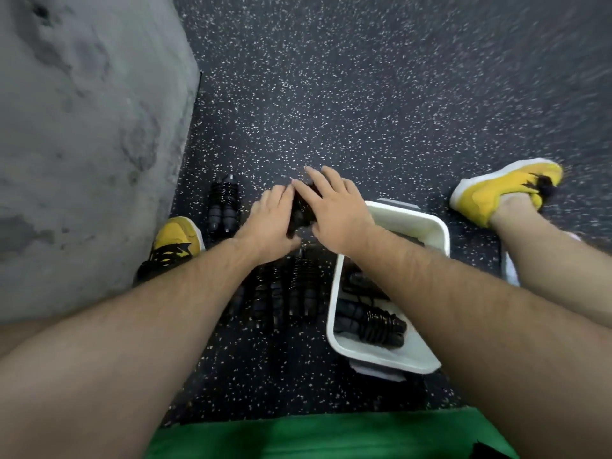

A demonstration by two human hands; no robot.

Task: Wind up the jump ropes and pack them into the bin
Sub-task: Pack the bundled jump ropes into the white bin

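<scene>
Both hands hold one black rope bundle (299,210) above the speckled rubber floor (364,94): left hand (270,223) and right hand (334,210) fingers curled on it, probably securing the coils. Wound ribbed bundles (284,289) wait at centre; one (371,321) lies in the white plastic bin (440,236), right.

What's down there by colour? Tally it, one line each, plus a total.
Yellow shoes: 2
White bin: 1
Black wound jump ropes: at least 5 (1 held, 1 far left, a blurred floor pile, some in the bin)
Total: at least 8
</scene>
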